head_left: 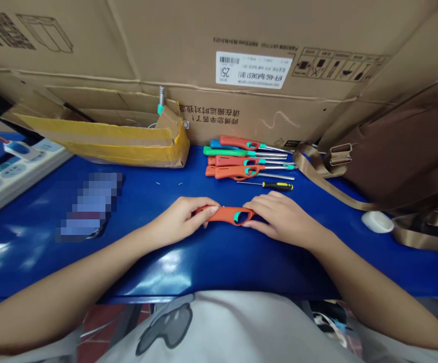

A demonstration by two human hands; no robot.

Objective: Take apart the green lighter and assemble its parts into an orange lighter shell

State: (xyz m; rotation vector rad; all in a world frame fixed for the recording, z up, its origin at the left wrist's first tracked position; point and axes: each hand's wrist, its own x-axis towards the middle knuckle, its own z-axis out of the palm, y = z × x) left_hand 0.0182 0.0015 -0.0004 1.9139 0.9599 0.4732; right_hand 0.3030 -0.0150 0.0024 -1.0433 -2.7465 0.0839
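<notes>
Between my hands, just above the blue table, lies an orange utility lighter point(224, 214) with a teal trigger. My left hand point(188, 217) pinches its handle end between thumb and fingers. My right hand point(274, 214) is closed around the end beyond the trigger opening, and its fingers hide whatever metal tube is there. Behind the hands sits a pile of several utility lighters point(237, 160), orange, green and blue, with their metal tubes pointing right. A small screwdriver point(277, 185) with a black and yellow handle lies in front of that pile.
A cardboard tray with yellow tape point(128, 146) stands back left, a lighter tube point(161, 96) poking out. A phone point(92, 204) and a power strip point(14, 171) lie left. On the right are a brown bag point(400, 146), its strap point(328, 189) and a white object point(377, 222). Large cardboard point(181, 45) rises behind.
</notes>
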